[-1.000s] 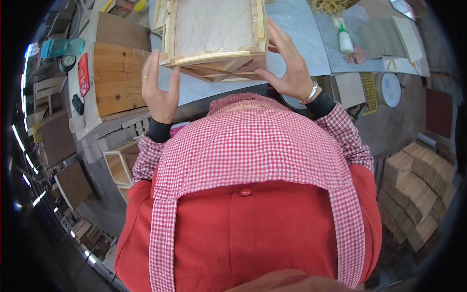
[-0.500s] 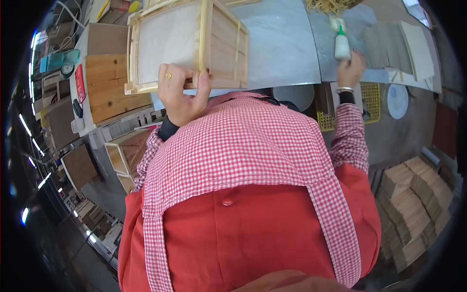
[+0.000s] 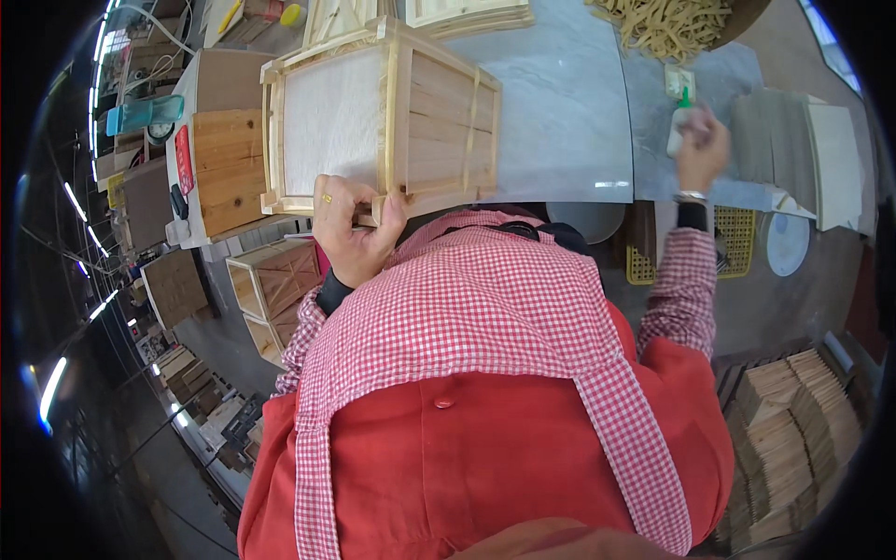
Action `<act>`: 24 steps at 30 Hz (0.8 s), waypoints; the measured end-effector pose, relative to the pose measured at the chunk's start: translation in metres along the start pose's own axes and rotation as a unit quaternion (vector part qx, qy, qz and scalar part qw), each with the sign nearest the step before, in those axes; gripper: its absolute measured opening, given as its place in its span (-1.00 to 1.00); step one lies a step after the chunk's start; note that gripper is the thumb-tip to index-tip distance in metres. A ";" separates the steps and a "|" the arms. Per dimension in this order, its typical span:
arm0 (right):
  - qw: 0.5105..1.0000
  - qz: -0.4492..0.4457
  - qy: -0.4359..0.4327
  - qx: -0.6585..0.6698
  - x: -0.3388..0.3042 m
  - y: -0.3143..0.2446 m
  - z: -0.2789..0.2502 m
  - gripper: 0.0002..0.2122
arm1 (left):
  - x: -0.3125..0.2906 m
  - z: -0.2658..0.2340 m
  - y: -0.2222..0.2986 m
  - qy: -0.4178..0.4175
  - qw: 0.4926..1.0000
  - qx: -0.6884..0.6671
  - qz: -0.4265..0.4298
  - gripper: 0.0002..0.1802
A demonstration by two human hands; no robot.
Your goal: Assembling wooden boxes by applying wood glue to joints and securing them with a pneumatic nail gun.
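A box-shaped wooden frame (image 3: 396, 112) with a pale front panel and slatted side stands on the table at the left. My left hand (image 3: 353, 229) is closed at its lower front corner, thumb and fingers pinching a small wooden piece (image 3: 377, 211). Whether that piece belongs to the frame I cannot tell. At the right, my right hand (image 3: 704, 154) is against a white squeeze bottle (image 3: 676, 138) with a green nozzle, partly covering it. Motion smears those fingers, so their grip is unclear.
Beyond the bottle lie a pile of thin tan strips (image 3: 665, 28) and a small pale block (image 3: 679, 80). Grey and white boards (image 3: 831, 163) lie at the right. A yellow crate (image 3: 737, 245) and a round white lid (image 3: 787, 245) are below the table edge. Wooden boxes (image 3: 227, 177) stand left.
The whole view has shifted, the scene sitting lower and further right. My right hand has moved up from the bottle's base along its side. My left hand keeps its place at the frame's corner.
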State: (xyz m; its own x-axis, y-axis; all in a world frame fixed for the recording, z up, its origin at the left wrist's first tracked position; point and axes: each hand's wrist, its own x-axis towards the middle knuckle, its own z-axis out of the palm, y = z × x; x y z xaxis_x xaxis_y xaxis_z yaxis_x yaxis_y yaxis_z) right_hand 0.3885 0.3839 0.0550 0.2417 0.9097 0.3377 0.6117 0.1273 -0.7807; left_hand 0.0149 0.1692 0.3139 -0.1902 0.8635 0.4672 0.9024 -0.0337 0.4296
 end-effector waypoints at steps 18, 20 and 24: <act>0.901 -0.191 -0.387 0.042 -0.129 -0.086 0.141 -0.74 | 0.005 -0.021 -0.012 -0.136 0.990 -0.024 -0.024 -0.70; 0.905 -0.194 -0.374 0.062 -0.153 -0.085 0.129 -0.76 | 0.007 -0.031 -0.017 -0.176 0.973 -0.145 -0.032 -0.66; 0.937 -0.005 -0.345 0.054 -0.167 -0.113 0.101 -0.78 | 0.019 -0.044 -0.036 -0.274 0.936 -0.210 0.068 -0.56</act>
State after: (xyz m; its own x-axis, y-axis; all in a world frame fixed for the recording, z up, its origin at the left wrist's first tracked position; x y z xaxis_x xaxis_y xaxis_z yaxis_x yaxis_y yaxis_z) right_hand 0.2029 0.2573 0.0336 -0.3306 0.9426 -0.0464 0.5225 0.1419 -0.8407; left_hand -0.0386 0.1647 0.3412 0.2455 0.9615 0.1232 0.6501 -0.2576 0.7149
